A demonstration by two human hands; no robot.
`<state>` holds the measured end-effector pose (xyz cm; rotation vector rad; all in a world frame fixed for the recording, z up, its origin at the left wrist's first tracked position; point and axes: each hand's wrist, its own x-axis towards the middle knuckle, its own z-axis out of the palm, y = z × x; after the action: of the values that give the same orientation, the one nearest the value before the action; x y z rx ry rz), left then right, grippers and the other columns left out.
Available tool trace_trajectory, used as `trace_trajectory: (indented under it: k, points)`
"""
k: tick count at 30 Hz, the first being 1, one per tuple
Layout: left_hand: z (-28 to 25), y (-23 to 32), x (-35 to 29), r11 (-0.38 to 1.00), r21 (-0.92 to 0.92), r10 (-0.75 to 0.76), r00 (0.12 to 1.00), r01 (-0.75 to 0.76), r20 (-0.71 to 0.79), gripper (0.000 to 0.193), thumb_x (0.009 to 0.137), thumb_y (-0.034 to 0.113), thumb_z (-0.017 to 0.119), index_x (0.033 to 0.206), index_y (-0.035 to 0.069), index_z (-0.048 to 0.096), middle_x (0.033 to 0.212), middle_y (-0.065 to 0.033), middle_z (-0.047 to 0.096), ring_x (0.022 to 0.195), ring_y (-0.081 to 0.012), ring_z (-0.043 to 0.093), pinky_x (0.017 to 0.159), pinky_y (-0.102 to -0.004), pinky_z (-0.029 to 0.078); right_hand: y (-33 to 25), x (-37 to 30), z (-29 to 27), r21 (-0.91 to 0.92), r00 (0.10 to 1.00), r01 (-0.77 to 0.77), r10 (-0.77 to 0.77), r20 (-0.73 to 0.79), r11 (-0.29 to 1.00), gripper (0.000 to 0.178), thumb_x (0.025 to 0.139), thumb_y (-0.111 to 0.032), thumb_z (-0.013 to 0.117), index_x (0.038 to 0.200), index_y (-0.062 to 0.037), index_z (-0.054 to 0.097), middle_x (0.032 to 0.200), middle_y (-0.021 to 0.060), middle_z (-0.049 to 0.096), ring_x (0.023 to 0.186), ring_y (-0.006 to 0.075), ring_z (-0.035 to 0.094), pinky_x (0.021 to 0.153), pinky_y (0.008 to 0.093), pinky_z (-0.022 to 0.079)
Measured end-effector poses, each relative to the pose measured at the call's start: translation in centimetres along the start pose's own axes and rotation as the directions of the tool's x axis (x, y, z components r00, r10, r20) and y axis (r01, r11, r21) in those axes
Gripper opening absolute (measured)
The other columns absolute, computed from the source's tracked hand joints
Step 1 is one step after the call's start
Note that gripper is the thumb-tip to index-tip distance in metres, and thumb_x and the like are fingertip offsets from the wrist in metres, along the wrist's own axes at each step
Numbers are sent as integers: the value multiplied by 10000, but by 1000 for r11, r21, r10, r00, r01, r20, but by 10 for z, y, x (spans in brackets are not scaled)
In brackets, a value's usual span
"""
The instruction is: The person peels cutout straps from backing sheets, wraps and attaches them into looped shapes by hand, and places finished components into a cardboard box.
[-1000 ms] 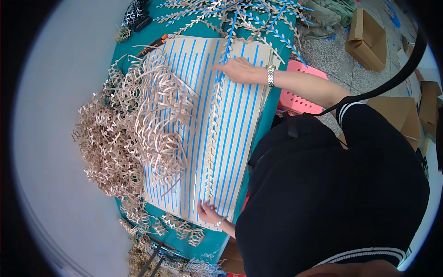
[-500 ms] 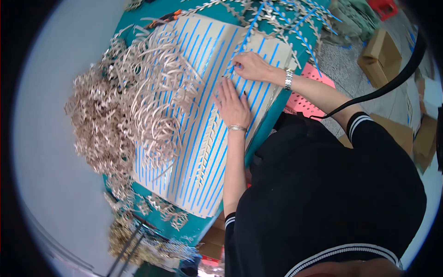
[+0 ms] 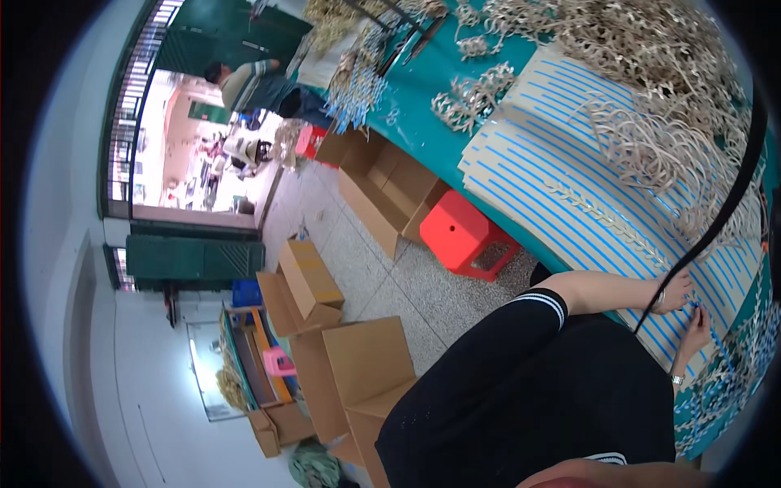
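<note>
Both hands, left hand point(image 3: 677, 291) and right hand point(image 3: 698, 329), pinch a thin blue strip point(image 3: 706, 319) on the striped cardboard sheet point(image 3: 553, 175); strip judged light, limp, tearable; grip near its end.

Open brown cardboard boxes point(image 3: 382, 191) sit just left of the red stool point(image 3: 468, 236); more brown boxes point(image 3: 350, 366) stand below it, well apart.
</note>
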<state>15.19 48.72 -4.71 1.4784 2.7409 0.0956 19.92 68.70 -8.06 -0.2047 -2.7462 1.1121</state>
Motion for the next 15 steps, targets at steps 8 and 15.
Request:
trace_trajectory:
  k: [8,15]
  points:
    - [-5,-18,-1,998,11,-61,994,62,-86,404,846,301,514,1228,174,545,1353,-130,392,1249,-261,378,1081,-521,159,33,37,-19,450,900,-363,432,-59,816,309,878,-174,595,1091,50,600,927,77,662,783,147,641,713,244,515]
    - [-6,-19,-1,997,15,-80,995,79,64,432,841,304,526,1250,166,528,1381,-131,369,1277,-269,353,1093,-518,131,101,42,-152,-79,977,173,-181,-113,982,314,929,-168,453,1178,17,500,1157,124,534,1076,235,497,940,323,380]
